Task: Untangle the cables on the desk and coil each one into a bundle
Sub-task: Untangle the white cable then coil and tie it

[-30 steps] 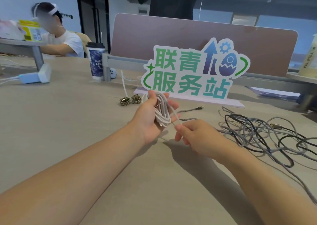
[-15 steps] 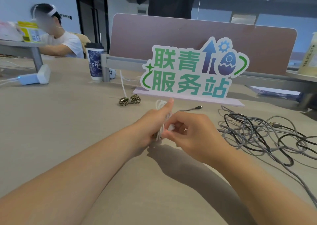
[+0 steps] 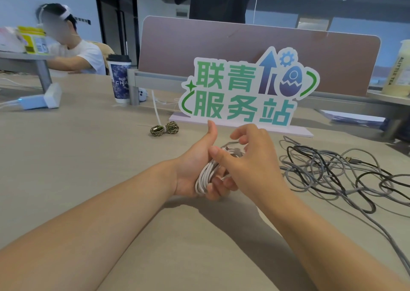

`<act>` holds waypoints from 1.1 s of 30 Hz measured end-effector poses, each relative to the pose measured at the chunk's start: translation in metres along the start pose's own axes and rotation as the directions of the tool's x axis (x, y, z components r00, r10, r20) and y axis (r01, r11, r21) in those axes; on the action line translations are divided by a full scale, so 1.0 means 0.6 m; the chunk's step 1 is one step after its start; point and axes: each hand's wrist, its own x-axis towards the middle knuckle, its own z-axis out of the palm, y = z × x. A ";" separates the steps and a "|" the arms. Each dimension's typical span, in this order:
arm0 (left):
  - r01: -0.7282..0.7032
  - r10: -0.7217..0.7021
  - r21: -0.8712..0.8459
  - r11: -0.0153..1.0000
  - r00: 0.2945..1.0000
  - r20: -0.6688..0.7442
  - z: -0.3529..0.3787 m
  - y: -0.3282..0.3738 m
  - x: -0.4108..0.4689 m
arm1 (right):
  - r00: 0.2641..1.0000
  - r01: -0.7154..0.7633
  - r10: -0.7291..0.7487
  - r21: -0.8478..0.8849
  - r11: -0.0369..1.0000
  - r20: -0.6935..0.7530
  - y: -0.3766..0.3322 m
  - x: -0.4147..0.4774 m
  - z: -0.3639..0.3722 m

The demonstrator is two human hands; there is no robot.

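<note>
So the left hand is holding the white cable as a coiled bundle just above the counter, roughly in the middle of the view. Its fingers are curling around the bottom of the loops and the thumb is sticking straight up. The right hand is coming in from the other side: its thumb is pressing against the top of the coil, and the rest of its fingers are curling over the upper end, where a strand looks to be crossing around the loops. I can't tell exactly how that strand is pinched, since the hand is hiding most of it.

Off to the right, a messy tangle of grey and black cables is lying spread out on the counter, well apart from both hands. A small green braided bundle is sitting already coiled behind the hands, near the base of a big green-lettered sign. Further back on the left, a paper cup with a dark lid is standing beside a divider panel, and someone in a white shirt is sitting at the next desk.
</note>
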 end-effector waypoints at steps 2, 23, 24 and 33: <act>0.002 -0.002 0.006 1.000 1.000 -0.001 0.003 0.000 -0.001 | 0.995 -0.064 0.058 0.079 0.995 0.078 -0.002 -0.001 -0.003; -0.082 0.057 0.134 0.988 0.982 0.180 -0.007 0.001 -0.004 | 0.963 -0.259 0.185 0.494 0.830 0.195 -0.033 -0.006 -0.018; -0.071 0.039 0.152 0.986 0.977 0.208 -0.006 0.000 -0.008 | 0.959 -0.276 0.197 0.506 0.817 0.205 -0.030 -0.002 -0.021; 0.023 0.024 0.532 0.846 0.996 -0.082 -0.001 -0.006 -0.015 | 0.964 -0.164 0.060 0.402 0.901 0.259 -0.004 0.001 -0.012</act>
